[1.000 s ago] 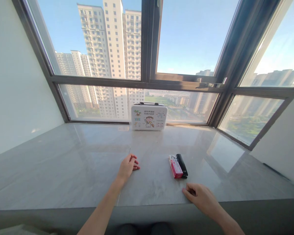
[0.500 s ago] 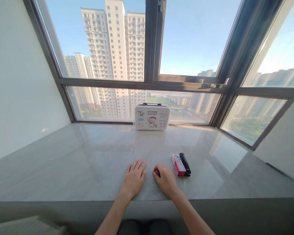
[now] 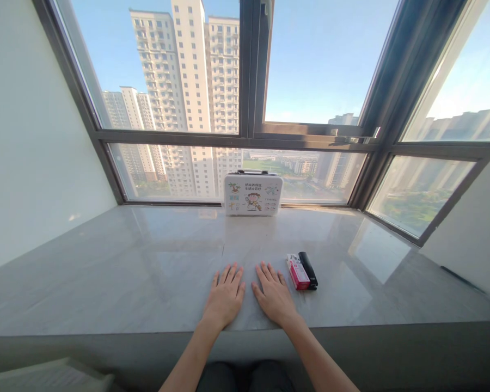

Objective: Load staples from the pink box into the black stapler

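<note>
Flat on the counter (image 3: 106, 283), left hand (image 3: 224, 298) and right hand (image 3: 274, 298), grips splayed, empty, palms hidden; pink box (image 3: 298, 273) just right, print unreadable.

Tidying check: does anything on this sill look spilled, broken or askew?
Nothing stands out. Left hand and right hand lie flat on the sill; pink box and black object lie side by side; white case stands upright.

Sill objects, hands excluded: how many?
3. A white cartoon-print case stands at the back by the window; a pink box lies just right of the right hand; a black oblong item lies against the box's right side. None looks hidden.
</note>
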The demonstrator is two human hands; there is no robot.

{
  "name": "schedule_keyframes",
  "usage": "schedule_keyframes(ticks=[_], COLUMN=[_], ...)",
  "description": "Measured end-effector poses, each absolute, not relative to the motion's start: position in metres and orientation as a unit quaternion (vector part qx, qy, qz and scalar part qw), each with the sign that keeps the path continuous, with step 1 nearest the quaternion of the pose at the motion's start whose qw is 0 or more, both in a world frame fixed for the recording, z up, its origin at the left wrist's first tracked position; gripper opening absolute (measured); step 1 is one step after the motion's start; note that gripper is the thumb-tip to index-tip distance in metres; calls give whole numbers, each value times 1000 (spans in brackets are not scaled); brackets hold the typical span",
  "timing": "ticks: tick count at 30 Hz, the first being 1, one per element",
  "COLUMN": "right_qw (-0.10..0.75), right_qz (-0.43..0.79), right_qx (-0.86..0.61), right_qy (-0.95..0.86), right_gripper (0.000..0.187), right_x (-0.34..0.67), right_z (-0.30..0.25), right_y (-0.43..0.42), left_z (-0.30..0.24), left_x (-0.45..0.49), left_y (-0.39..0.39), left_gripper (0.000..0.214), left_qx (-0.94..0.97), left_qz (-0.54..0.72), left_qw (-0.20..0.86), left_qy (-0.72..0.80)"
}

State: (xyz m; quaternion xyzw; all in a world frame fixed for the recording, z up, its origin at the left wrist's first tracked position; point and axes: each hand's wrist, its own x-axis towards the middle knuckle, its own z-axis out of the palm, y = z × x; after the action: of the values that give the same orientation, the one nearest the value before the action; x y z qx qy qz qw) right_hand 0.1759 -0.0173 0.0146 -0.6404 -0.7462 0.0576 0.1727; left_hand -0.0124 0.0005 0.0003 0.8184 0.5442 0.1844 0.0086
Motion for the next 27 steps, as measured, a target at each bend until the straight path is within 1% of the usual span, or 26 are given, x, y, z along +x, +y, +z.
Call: schedule_keyframes(ticks=[7,16,27], right_qw=[178,160,155], right_qz=[43,29,24], right_qx=[-650,-666,-678], right_qy=[-737,-729,-718], right_gripper=[59,59,60], right_x=[171,167,162], right_z=[14,12,11], right_y=[-20,-20,-23], left_z=[1,3,2], left_x=[-11,-7,-8], left_y=[-1,-5,-6], left_gripper=[54,54,55], left_qx=[814,810,811], left_qz=[185,150,140], left_qw=[-3,-45,-55], left_qy=[550,565,566])
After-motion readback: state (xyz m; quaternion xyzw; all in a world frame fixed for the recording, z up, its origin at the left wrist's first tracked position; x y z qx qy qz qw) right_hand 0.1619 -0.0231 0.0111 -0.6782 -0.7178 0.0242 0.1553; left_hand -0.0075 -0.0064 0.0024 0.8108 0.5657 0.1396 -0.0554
